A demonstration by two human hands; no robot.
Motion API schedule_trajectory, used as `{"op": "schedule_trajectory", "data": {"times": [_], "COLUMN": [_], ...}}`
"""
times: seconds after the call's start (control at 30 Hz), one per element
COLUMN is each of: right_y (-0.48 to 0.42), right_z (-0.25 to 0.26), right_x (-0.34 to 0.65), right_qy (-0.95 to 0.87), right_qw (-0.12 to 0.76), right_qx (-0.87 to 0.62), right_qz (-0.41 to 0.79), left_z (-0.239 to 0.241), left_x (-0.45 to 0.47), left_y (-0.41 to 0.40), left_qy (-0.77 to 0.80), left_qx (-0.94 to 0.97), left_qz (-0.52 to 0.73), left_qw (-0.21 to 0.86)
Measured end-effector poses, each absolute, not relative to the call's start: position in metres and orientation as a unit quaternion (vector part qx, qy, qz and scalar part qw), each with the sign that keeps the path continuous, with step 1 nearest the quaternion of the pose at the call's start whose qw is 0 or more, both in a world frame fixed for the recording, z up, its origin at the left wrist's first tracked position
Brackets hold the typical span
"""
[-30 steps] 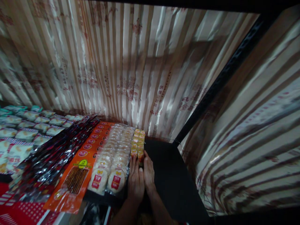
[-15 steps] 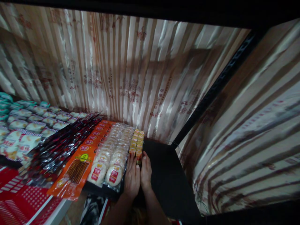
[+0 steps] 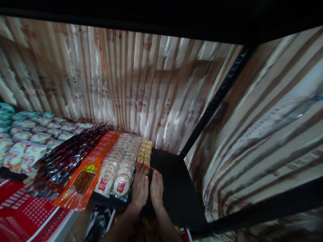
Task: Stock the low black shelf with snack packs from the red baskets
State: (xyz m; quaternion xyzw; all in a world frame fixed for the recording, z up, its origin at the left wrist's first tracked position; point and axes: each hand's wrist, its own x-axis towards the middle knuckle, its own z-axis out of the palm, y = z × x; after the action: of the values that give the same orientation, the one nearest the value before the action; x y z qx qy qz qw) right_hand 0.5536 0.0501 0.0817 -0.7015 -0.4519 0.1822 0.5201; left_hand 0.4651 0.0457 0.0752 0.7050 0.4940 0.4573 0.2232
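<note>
Both my hands rest side by side on a black shelf. My left hand lies flat with its fingers stretched forward, fingertips touching the near end of a narrow row of small yellow-orange snack packs. My right hand lies next to it, fingers also extended and together, touching the same near end. Neither hand grips anything. Left of the row lie clear packs of round white cakes with red labels.
Further left lie orange packets, dark glossy packets and white-and-teal packets. A striped satin cloth lines the back and right side. A black upright post stands at the back right corner. Red boxes sit below left.
The view has tilted and shifted a little. My hands have drawn back slightly from the yellow-orange packs, staying side by side at the row's near end.
</note>
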Motion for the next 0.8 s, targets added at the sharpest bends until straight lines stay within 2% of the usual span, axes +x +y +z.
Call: {"op": "schedule_trajectory", "data": {"times": [0.2, 0.53, 0.7, 0.8], "right_y": [0.048, 0.042, 0.040, 0.034], "right_z": [0.065, 0.068, 0.077, 0.090], "right_x": [0.555, 0.552, 0.552, 0.554], "right_qy": [-0.477, -0.453, -0.406, -0.360], "right_qw": [0.478, 0.519, 0.576, 0.633], "right_qx": [-0.711, -0.702, -0.680, -0.630], "right_qz": [0.196, 0.183, 0.201, 0.272], "left_z": [0.075, 0.068, 0.068, 0.072], "left_x": [0.466, 0.468, 0.467, 0.466], "left_y": [0.045, 0.051, 0.051, 0.047], "left_qy": [0.482, 0.494, 0.477, 0.469], "left_qx": [0.720, 0.711, 0.727, 0.742], "left_qz": [0.446, 0.440, 0.451, 0.450], "left_qw": [0.224, 0.237, 0.198, 0.162]}}
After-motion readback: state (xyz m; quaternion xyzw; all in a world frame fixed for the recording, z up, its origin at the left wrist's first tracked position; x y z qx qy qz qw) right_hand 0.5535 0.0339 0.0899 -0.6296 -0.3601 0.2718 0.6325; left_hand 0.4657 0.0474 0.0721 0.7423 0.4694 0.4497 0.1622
